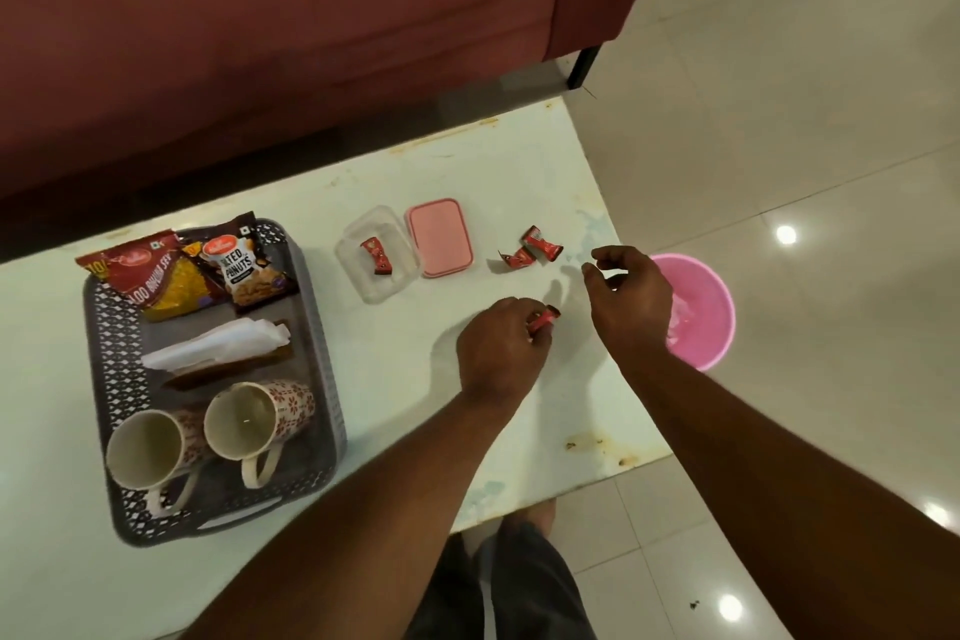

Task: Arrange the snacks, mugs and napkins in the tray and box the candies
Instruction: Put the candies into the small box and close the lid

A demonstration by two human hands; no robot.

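Half of the pink bucket [711, 307] on the floor is hidden behind the right hand [626, 301]. Most of the held candy [546, 317] is buried in the left hand [501, 343], whose curled fingers pinch it so only one red end pokes out. In the tray [317, 327] at the table's [415, 431] left end, napkins [218, 338] cover something brown I can't make out, between snack packets [156, 276] and two mugs [244, 418]. The clear box [358, 288], one boxed candy [375, 256] inside, stands just beside its pink lid [440, 237]. Loose candies [540, 242] lie near the table's right edge. Bare tabletop separates box and hands. The right hand hovers over that edge, fingers loosely curled, seemingly holding nothing.
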